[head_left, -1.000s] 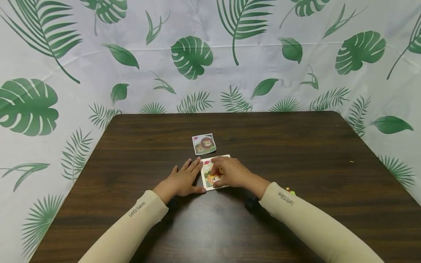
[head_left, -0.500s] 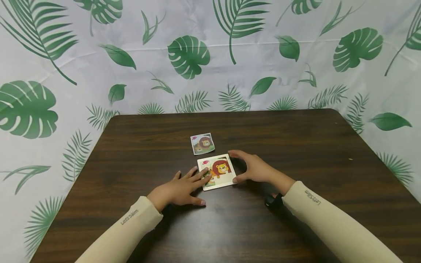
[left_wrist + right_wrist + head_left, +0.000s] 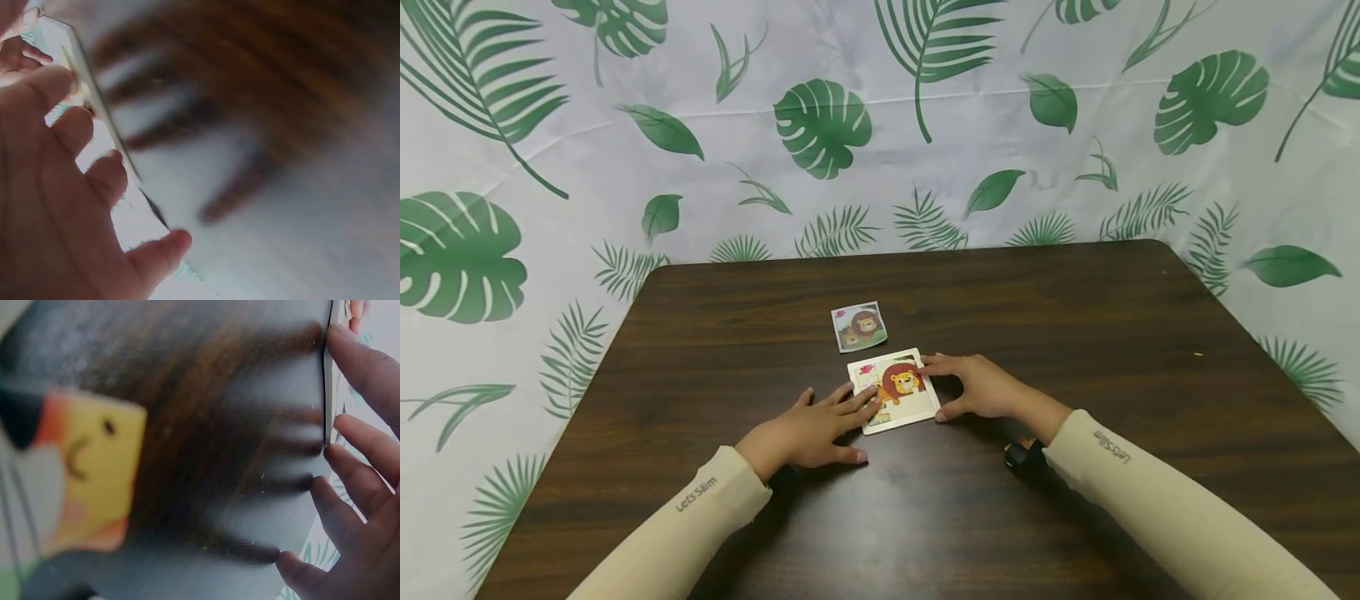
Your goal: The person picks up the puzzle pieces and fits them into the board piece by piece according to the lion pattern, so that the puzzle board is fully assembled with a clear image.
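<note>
A square wooden jigsaw puzzle board (image 3: 910, 405) with a pale rim and a lion picture lies on the table. Bare pale patches show at its lower right and upper middle. My left hand (image 3: 808, 429) lies spread, its forefingers across the board's left part and the thumb on the table. At the right side my right hand (image 3: 988, 387) touches the rim, thumb at the near corner and fingers farther up. In the right wrist view those fingers are spread, with several tips on the table. A blurred yellow piece with a printed face (image 3: 103, 462) shows close to that camera.
A printed picture card (image 3: 860, 327) of the same lion lies just beyond the board on the dark wooden table (image 3: 737, 333). A tiny yellow speck (image 3: 1198, 354) is far right. Leaf-patterned cloth (image 3: 715, 192) hangs behind the table.
My right hand has gone from above the board to its right rim, uncovering the lion; its fingers then settled lower. My left hand has shifted from the left rim onto the board's left part.
</note>
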The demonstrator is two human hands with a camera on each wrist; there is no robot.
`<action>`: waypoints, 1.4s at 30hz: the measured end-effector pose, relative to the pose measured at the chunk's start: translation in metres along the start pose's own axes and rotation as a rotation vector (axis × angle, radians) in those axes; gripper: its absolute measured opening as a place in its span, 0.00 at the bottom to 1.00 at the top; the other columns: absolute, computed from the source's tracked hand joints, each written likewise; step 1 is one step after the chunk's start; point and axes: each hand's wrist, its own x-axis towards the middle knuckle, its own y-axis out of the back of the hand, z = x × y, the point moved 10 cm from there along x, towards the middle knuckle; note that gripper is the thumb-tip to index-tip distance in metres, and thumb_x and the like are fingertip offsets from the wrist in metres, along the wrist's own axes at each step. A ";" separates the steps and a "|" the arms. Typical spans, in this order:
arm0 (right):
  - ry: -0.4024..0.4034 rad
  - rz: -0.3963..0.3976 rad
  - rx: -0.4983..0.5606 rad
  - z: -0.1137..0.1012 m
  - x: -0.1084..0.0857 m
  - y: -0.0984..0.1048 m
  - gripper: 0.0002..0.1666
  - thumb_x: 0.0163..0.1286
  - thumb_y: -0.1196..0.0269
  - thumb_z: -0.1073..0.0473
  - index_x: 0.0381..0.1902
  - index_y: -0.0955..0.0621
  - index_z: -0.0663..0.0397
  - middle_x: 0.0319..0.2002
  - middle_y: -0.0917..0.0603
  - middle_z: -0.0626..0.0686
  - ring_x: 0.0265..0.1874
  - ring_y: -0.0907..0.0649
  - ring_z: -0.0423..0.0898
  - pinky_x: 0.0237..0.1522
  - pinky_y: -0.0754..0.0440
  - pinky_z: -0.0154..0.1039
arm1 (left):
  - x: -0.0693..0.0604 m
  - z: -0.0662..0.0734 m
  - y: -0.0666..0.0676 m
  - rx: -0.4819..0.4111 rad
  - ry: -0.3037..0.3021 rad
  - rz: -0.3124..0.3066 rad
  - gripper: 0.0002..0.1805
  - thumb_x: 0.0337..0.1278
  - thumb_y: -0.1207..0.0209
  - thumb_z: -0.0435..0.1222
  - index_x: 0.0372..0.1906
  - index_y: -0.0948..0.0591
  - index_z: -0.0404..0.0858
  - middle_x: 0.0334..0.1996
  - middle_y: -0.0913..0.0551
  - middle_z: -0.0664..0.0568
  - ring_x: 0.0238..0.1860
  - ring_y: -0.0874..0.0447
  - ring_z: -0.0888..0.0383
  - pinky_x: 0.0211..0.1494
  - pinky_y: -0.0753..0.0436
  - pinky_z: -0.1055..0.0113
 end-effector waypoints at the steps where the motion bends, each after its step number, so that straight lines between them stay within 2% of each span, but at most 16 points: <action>1: -0.004 -0.004 -0.009 0.000 0.001 0.000 0.43 0.48 0.27 0.47 0.62 0.27 0.48 0.66 0.35 0.49 0.66 0.39 0.52 0.61 0.43 0.58 | 0.000 0.000 0.000 -0.001 -0.006 0.004 0.40 0.59 0.51 0.59 0.73 0.51 0.54 0.73 0.59 0.60 0.71 0.63 0.53 0.62 0.55 0.36; 7: -0.026 -0.013 -0.031 0.000 0.003 -0.001 0.42 0.47 0.27 0.46 0.61 0.26 0.47 0.66 0.35 0.48 0.66 0.40 0.51 0.61 0.45 0.59 | 0.000 0.001 -0.002 0.020 -0.035 0.028 0.41 0.58 0.52 0.60 0.73 0.52 0.53 0.72 0.58 0.62 0.71 0.63 0.53 0.63 0.56 0.37; 15: -0.034 -0.018 -0.024 -0.002 0.002 -0.002 0.42 0.47 0.27 0.46 0.61 0.26 0.47 0.66 0.35 0.48 0.66 0.40 0.51 0.62 0.46 0.59 | 0.001 -0.001 -0.001 0.012 -0.022 0.016 0.40 0.58 0.52 0.60 0.73 0.51 0.53 0.72 0.56 0.62 0.71 0.62 0.54 0.63 0.56 0.37; 22: -0.036 -0.017 -0.045 -0.004 0.002 0.000 0.40 0.47 0.27 0.46 0.60 0.25 0.48 0.65 0.34 0.49 0.66 0.39 0.51 0.61 0.44 0.58 | 0.001 0.000 0.002 -0.029 -0.025 0.022 0.36 0.62 0.52 0.56 0.72 0.48 0.54 0.71 0.53 0.63 0.71 0.60 0.54 0.62 0.53 0.36; 28: -0.034 -0.025 -0.065 -0.005 0.002 -0.001 0.41 0.48 0.27 0.47 0.61 0.26 0.49 0.67 0.37 0.50 0.65 0.38 0.52 0.61 0.41 0.56 | 0.000 0.003 0.006 -0.014 -0.028 0.053 0.33 0.64 0.51 0.52 0.72 0.45 0.52 0.71 0.49 0.61 0.71 0.56 0.53 0.61 0.49 0.36; 31: -0.005 -0.047 -0.094 -0.010 0.002 -0.003 0.44 0.51 0.29 0.49 0.66 0.32 0.45 0.69 0.40 0.49 0.66 0.40 0.52 0.60 0.40 0.56 | 0.000 0.003 0.006 -0.003 -0.023 0.050 0.33 0.64 0.51 0.51 0.72 0.45 0.52 0.71 0.49 0.61 0.70 0.55 0.54 0.61 0.48 0.37; 37: 0.165 -0.176 -0.133 -0.030 -0.004 -0.018 0.39 0.62 0.36 0.59 0.69 0.38 0.41 0.71 0.48 0.50 0.69 0.51 0.55 0.55 0.50 0.71 | 0.001 0.000 0.005 -0.028 -0.021 0.035 0.32 0.65 0.53 0.53 0.72 0.46 0.54 0.71 0.51 0.63 0.71 0.57 0.55 0.62 0.50 0.37; 42: 0.173 -0.232 -0.166 -0.033 -0.005 -0.023 0.37 0.65 0.40 0.60 0.69 0.39 0.39 0.72 0.53 0.49 0.70 0.54 0.53 0.55 0.55 0.73 | 0.001 -0.001 0.005 -0.032 -0.030 0.042 0.33 0.65 0.55 0.54 0.72 0.46 0.55 0.71 0.51 0.63 0.71 0.58 0.55 0.62 0.51 0.36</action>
